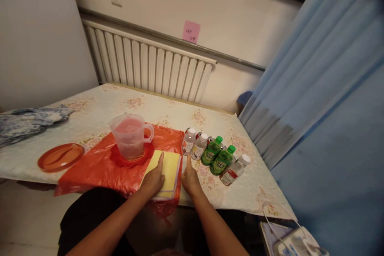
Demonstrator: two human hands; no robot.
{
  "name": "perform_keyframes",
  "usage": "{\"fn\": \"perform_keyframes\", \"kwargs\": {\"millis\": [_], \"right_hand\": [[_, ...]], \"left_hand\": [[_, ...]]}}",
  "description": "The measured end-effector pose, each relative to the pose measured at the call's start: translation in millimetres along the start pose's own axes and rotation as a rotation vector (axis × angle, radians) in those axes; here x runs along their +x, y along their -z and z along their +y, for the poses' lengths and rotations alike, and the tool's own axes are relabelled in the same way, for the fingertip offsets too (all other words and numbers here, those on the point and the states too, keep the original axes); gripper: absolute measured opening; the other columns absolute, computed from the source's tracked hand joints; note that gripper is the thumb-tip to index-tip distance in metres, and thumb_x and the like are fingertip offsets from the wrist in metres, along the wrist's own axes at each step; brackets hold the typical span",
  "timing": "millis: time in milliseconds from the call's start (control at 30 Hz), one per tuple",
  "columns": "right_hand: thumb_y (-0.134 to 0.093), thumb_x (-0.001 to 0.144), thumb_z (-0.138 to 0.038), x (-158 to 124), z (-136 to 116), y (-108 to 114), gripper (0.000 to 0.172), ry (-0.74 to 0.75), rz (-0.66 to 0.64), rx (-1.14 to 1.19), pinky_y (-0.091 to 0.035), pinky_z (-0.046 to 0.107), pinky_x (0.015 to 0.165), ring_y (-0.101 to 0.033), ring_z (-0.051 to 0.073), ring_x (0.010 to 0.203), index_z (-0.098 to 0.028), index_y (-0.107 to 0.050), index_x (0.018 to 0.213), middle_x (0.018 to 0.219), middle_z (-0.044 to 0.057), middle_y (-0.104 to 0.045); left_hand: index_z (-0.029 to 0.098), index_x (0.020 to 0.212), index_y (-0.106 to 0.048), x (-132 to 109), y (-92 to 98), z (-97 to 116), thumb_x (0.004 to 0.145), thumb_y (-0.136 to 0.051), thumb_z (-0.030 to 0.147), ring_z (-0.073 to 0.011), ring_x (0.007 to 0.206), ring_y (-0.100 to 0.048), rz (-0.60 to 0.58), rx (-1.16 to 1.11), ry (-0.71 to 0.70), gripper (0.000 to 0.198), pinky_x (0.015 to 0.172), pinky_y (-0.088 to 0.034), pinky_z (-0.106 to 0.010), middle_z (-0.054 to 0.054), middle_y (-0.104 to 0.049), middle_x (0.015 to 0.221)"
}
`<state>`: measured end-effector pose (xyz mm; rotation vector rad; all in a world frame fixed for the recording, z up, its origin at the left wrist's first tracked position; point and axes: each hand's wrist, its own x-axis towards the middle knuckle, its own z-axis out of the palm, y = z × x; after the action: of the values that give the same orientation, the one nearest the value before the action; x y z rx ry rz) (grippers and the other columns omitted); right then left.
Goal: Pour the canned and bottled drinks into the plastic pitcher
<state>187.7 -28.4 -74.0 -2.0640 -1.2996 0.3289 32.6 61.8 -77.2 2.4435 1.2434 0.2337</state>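
Yellow cloth, its length pointing away, is overlaid by left hand, flanked by right hand; both half-open, nothing visibly held.

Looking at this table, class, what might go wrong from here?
The plastic sheet under the dish and jug hangs over the near edge of the table; a snag there might tip the jug. The bottles stand close together near the right hand, so one knock could topple several.

Three white-capped bottles, two green-capped bottles, one clear pitcher.
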Motion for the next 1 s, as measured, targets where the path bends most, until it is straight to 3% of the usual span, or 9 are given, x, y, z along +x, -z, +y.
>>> {"fn": "perform_keyframes", "kwargs": {"millis": [300,767,1000], "right_hand": [[-0.053,0.08,-0.012,0.5,5.4,-0.3,0.087,-0.028,-0.044,-0.004,-0.042,0.024,0.058,-0.063,0.02,0.064,-0.012,-0.008,0.155,0.074,0.004,-0.069],[-0.052,0.077,-0.01,-4.5,7.5,5.1,0.089,-0.018,-0.066,-0.037,-0.043,0.024,0.061,-0.065,0.02,0.07,-0.011,-0.007,0.155,0.08,0.007,-0.071],[-0.052,0.073,-0.005,-6.8,9.6,9.2,0.092,-0.007,-0.036,0.005,-0.043,0.024,0.061,-0.062,0.02,0.068,-0.012,-0.01,0.155,0.074,0.004,-0.067]], "left_hand": [[0.009,0.151,0.014,-0.1,-1.2,0.5,0.083,-0.044,0.014,-0.0258,0.09,-0.068,-0.028,-0.009,0.004,0.09,0.073,-0.041,-0.03,-0.015,-0.071,0.098],[0.01,0.152,0.013,0.2,-3.5,4.2,0.081,-0.045,0.014,-0.0251,0.091,-0.068,-0.052,-0.007,-0.008,0.091,0.074,-0.041,-0.029,-0.014,-0.071,0.1],[0.011,0.153,0.007,-5.1,1.2,10.9,0.081,-0.043,0.014,-0.0249,0.091,-0.067,-0.043,-0.014,-0.024,0.087,0.073,-0.041,-0.029,-0.013,-0.07,0.101]]}}
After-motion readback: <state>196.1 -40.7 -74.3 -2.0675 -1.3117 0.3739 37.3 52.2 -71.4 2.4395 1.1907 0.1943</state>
